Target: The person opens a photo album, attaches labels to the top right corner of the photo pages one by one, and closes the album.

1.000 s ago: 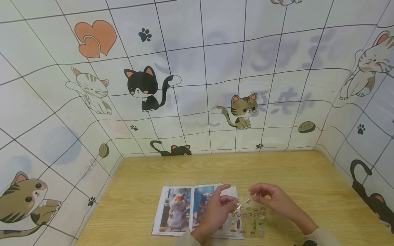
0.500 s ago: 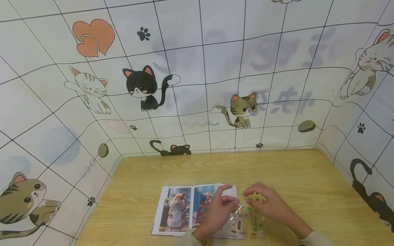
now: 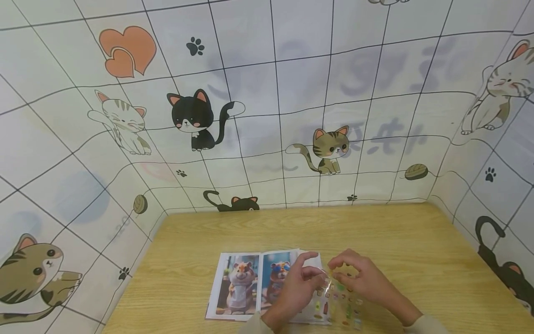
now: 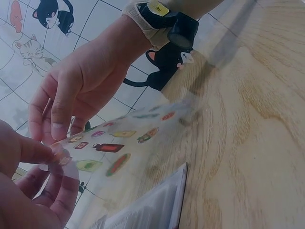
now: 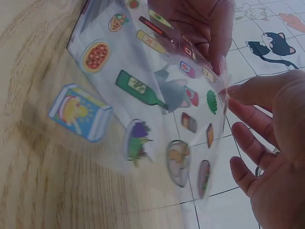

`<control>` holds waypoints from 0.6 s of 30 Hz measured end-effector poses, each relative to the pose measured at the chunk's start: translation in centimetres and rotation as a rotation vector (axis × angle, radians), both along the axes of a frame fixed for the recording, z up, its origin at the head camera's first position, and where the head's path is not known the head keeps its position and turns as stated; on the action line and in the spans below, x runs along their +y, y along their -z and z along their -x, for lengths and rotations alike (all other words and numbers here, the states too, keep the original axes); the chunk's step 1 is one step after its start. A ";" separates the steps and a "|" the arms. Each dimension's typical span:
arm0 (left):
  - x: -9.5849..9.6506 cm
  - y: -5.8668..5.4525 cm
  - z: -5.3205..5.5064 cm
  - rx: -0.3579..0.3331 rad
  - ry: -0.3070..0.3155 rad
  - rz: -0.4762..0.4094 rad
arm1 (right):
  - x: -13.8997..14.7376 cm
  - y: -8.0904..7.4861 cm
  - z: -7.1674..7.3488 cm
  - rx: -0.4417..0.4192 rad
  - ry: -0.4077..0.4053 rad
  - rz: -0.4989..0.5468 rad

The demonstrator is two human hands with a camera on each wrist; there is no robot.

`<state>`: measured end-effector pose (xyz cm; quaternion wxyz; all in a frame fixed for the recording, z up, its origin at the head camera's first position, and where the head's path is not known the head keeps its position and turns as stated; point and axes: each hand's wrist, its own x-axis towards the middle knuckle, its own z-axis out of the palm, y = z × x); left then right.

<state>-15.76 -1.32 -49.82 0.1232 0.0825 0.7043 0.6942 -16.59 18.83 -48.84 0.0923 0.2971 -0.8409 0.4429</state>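
Observation:
Both hands hold a clear sheet of small food stickers (image 5: 162, 129), printed with bottles, a pizza and other foods. The left hand (image 3: 294, 287) pinches the sheet's upper edge between thumb and finger, and a clear flap curls up at those fingertips in the left wrist view. Close beside it, the right hand (image 3: 369, 280) pinches the same edge with thumb and forefinger, its other fingers loosely bent. The sheet slopes down from the fingers toward the table and overlaps the right page of an open picture book (image 3: 239, 285). The left hand partly covers that page's picture.
The book lies on a wooden table (image 3: 200, 232), its left page showing a hamster-like animal in an apron. A cat-patterned cloth wall (image 3: 250, 102) encloses the table at the back and both sides. A wrist camera (image 4: 183, 29) sits on the right wrist.
The right hand has moved left, closer to the left hand. The sheet's lower right part has shifted and tilted. The left hand and the book stay nearly in place.

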 end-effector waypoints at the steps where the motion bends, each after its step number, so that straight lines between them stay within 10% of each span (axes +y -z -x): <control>1: 0.0 0.0 0.0 0.003 0.003 0.003 | 0.0 0.0 0.0 -0.002 -0.003 -0.001; 18: 0.0 0.3 0.1 0.105 0.045 0.044 | 0.0 0.4 -0.1 0.043 -0.046 0.018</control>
